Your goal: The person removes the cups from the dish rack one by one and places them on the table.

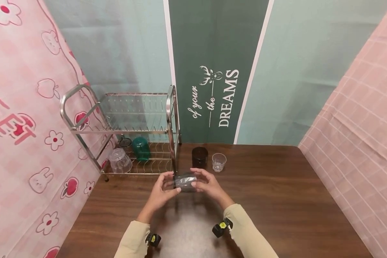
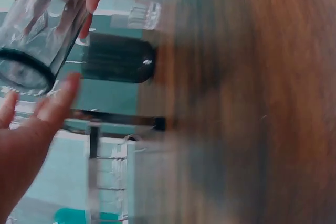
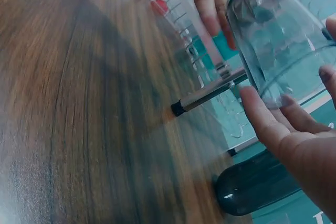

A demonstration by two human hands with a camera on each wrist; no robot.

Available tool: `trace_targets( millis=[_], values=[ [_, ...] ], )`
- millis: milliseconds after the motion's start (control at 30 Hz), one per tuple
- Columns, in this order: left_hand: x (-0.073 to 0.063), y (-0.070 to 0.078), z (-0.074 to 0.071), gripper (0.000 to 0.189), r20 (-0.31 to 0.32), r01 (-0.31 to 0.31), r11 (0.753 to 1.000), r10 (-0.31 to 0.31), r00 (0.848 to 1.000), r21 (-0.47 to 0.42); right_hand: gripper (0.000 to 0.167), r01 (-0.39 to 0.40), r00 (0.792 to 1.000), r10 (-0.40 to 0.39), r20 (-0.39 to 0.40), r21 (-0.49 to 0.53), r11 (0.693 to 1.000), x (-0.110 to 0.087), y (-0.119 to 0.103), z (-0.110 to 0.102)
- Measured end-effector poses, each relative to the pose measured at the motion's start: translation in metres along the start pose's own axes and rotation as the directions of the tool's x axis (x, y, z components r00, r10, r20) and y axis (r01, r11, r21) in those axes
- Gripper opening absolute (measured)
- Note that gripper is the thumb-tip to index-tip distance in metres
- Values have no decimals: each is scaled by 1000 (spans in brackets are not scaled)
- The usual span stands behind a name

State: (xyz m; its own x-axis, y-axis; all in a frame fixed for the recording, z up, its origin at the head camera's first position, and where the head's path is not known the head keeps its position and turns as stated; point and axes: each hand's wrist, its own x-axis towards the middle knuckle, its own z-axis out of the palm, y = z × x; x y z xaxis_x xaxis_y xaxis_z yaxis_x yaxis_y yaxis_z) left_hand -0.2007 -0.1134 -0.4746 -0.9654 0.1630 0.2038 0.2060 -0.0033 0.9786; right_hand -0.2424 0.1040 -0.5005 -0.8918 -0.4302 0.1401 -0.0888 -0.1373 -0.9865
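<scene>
A clear, grey-tinted drinking glass (image 1: 185, 181) is held on its side above the table. My right hand (image 1: 211, 186) grips it around its mouth end, with the fingers and thumb at the rim in the right wrist view. Beside the thick base of the glass (image 2: 44, 19), my left hand (image 1: 161, 193) has its fingers spread and loosely bent; its fingertips are near the base and blurred in the left wrist view. Just beyond the hands stand a dark glass (image 1: 200, 156) and a small clear glass (image 1: 219, 163).
A two-tier metal dish rack (image 1: 137, 132) stands at the back left of the wooden table (image 1: 277, 200). On its lower tier are a clear cup (image 1: 120, 161), a teal glass (image 1: 141, 148) and a dark round item (image 1: 125, 142). Printed cloths hang at the back and sides.
</scene>
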Motion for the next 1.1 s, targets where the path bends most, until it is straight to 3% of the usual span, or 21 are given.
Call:
trace_targets(
  millis=[100,200,367,433,533,700,867,1100],
  values=[
    [-1,6,-3,66,28,6,999,-7,1000,44,51,6,998,-6,-55,-11,1000,-5,3,-4],
    [-2,9,-5,64,11,-3,997,2,1000,80,52,-6,997,6,-76,-10,1000,-8,0,-6],
    [6,-15,-14,53,-76,-37,975,55,996,219,51,-11,996,7,-86,-44,999,-9,-7,-5],
    [12,-23,-20,48,-120,-47,949,88,989,311,49,17,995,-29,-93,-127,992,-12,-17,-6],
    [20,-23,-30,43,-174,-56,888,150,973,455,49,61,991,-90,-98,-265,962,-15,-30,-12],
    [29,-20,-51,46,-203,-58,783,232,951,620,49,69,984,-138,-116,-466,882,-12,-19,-35],
    [37,-17,-67,47,-214,-20,729,227,950,684,50,45,971,-179,-160,-612,789,-7,-13,-52],
    [46,-17,-83,52,-207,13,668,212,955,744,51,9,962,-194,-191,-690,724,-3,-13,-67]
  ],
)
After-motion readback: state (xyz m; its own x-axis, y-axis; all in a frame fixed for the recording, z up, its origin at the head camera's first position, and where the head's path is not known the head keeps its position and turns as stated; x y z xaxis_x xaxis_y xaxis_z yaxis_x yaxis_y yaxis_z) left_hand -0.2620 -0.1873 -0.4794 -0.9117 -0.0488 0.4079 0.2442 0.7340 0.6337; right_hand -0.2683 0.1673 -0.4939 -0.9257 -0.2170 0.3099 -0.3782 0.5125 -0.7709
